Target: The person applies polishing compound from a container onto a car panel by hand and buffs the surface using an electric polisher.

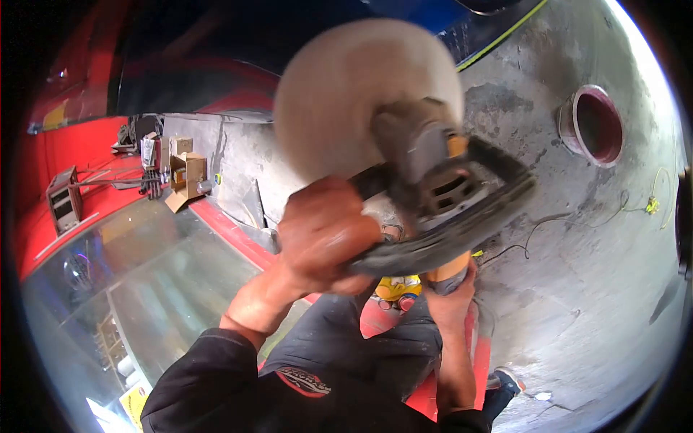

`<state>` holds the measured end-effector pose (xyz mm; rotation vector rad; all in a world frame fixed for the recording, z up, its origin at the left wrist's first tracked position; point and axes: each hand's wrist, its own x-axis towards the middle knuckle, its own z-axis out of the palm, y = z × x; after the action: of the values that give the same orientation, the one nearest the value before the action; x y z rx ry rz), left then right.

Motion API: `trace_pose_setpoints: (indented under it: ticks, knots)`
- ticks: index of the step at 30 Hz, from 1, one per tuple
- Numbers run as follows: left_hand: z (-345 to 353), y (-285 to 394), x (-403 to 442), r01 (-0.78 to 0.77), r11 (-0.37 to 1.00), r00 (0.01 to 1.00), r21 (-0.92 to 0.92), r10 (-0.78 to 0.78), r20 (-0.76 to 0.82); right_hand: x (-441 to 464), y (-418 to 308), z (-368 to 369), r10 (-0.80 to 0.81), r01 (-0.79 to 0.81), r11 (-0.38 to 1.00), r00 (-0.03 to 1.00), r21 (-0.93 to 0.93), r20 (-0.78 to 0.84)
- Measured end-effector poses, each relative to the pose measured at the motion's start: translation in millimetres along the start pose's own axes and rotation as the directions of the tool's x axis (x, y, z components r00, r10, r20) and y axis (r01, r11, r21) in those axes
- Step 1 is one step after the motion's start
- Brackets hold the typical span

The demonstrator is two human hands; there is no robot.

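Observation:
A power polisher with a large, round, pale pad is held up in front of my body, the pad blurred. My left hand is wrapped round the left part of its black loop handle. Lower and to the right, my right hand grips the tool's orange and grey rear body, partly hidden under the handle. Behind the pad is a dark, glossy blue panel; whether the pad touches it I cannot tell.
A glass-topped surface with a red edge lies at the left, with an open cardboard box beyond. A bucket and a cable are on the grey floor at the right. Someone's shoe shows at the lower right.

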<state>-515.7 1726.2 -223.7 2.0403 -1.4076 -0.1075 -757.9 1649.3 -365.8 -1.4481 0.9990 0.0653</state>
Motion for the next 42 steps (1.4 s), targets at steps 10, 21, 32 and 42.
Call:
trace_pose_setpoints:
  ticks: [10,21,32,42]
  knots:
    - [2,3,-33,0.054,0.998,0.997,0.039,-0.052,-0.048,-12,32,21,-0.025,0.016,0.995,0.995,0.096,0.098]
    - [34,-7,40,-0.075,0.997,0.995,0.028,0.077,-0.064,16,8,-8,-0.137,0.132,0.99,0.983,-0.054,-0.122]
    - [5,3,-23,0.055,0.998,0.998,-0.026,-0.055,-0.029,-22,30,15,-0.142,0.14,0.989,0.99,0.054,0.025]
    - [22,-8,53,-0.076,0.996,0.997,-0.038,0.076,0.008,7,-6,-15,0.009,-0.009,1.0,0.995,0.006,-0.098]
